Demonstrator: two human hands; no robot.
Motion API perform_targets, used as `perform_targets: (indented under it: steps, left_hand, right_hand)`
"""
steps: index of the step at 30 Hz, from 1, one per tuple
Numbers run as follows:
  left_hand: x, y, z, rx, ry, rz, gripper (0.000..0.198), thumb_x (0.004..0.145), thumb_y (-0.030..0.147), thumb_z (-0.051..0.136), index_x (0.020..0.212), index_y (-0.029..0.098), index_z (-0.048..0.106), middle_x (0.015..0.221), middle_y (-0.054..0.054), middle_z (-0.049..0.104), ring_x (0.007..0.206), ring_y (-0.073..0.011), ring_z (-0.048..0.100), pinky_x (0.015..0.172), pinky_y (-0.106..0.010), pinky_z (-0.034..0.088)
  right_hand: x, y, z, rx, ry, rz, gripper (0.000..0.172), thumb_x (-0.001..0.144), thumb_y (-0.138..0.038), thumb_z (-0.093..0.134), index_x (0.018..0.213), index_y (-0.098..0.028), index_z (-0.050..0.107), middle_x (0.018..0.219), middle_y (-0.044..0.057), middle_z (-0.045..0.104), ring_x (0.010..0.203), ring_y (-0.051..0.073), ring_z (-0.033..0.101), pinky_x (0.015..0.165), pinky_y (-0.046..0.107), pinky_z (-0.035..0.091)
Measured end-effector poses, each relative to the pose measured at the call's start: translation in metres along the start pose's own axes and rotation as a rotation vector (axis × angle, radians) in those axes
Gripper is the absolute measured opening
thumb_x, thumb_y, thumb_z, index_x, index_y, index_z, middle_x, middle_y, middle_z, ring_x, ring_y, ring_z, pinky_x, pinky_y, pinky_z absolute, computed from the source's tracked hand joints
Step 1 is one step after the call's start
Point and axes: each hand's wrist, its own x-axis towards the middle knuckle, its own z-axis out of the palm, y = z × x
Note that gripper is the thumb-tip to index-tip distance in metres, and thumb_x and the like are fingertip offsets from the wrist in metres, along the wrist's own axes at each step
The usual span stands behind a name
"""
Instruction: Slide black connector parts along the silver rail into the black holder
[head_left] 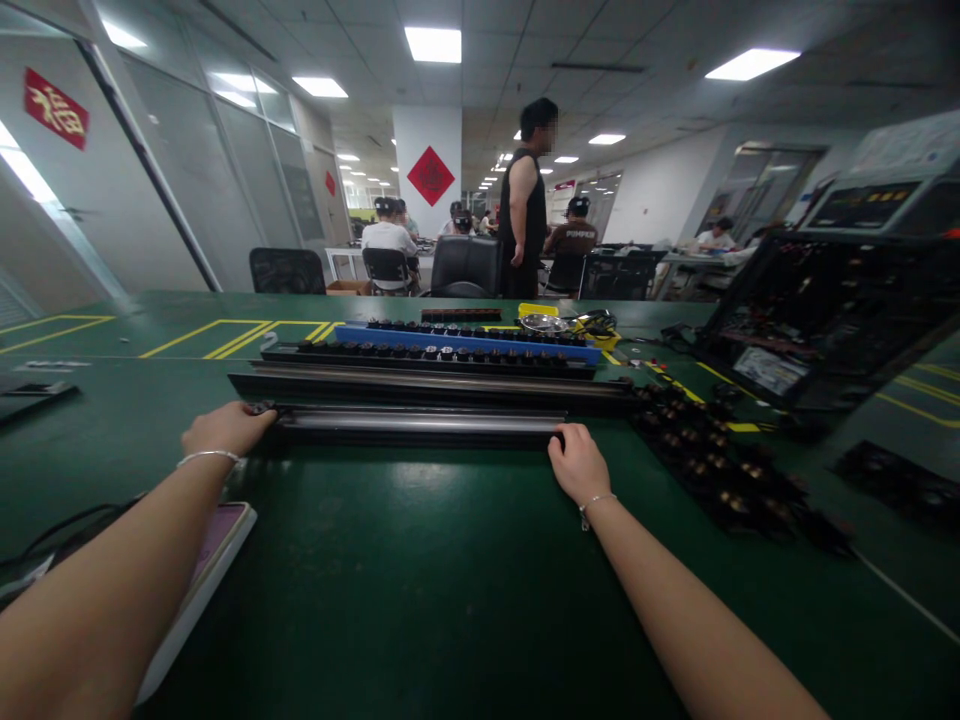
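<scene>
From where I stand, a flat white-edged case with a purplish face (pixel 223 524) lies to the near left of the landmark here, a long black metal rail with a silvery rounded face (pixel 420 425), and is partly covered by the left forearm. The left hand (pixel 225 430) grasps the rail's left end; a small dark piece (pixel 262 407) sits at the fingertips, though I cannot tell whether it belongs to the rail. The rail itself lies crosswise, at or just above the dark green tabletop (pixel 420 590) — I can't make out which. Just behind it runs a longer black channel (pixel 450 386), and beyond that stands a blue strip (pixel 465 340) beside a row of small dark round parts (pixel 420 352). Well past the rail, a person in a black sleeveless top (pixel 525 215) stands side-on. The right hand (pixel 581 462) curls its fingers over the rail's right end, gripping it. Right of the rail spreads a heap of small black pieces with coppery glints (pixel 727 470) — and farther right, an open black-framed cabinet (pixel 817 320) leans at a tilt.
</scene>
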Motion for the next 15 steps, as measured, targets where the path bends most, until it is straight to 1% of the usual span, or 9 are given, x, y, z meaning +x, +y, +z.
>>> perform_targets:
  steps: [10,15]
  left_hand:
    - [-0.0014,0.0058,0.004,-0.019,-0.013,0.058,0.066,0.069,0.069,0.034,0.106,0.02,0.06,0.111,-0.014,0.06,0.101,-0.036,0.054,0.072,-0.04,0.043]
    - [-0.0036,0.0107,0.0046,0.002,0.003,0.026,0.06,0.068,0.065,0.038,0.102,0.021,0.062,0.109,-0.014,0.061,0.1,-0.0346,0.056,0.073,-0.039,0.044]
  right_hand:
    - [-0.0003,-0.0005,-0.0009,0.001,-0.016,0.01,0.033,0.084,-0.029,0.033,0.104,-0.016,0.056,0.111,0.01,0.054,0.098,0.019,0.051,0.082,0.029,0.039]
    - [0.0005,0.0014,0.0014,-0.003,0.0,0.003,0.031,0.083,-0.028,0.035,0.103,-0.016,0.056,0.109,0.01,0.054,0.098,0.018,0.051,0.084,0.028,0.038]
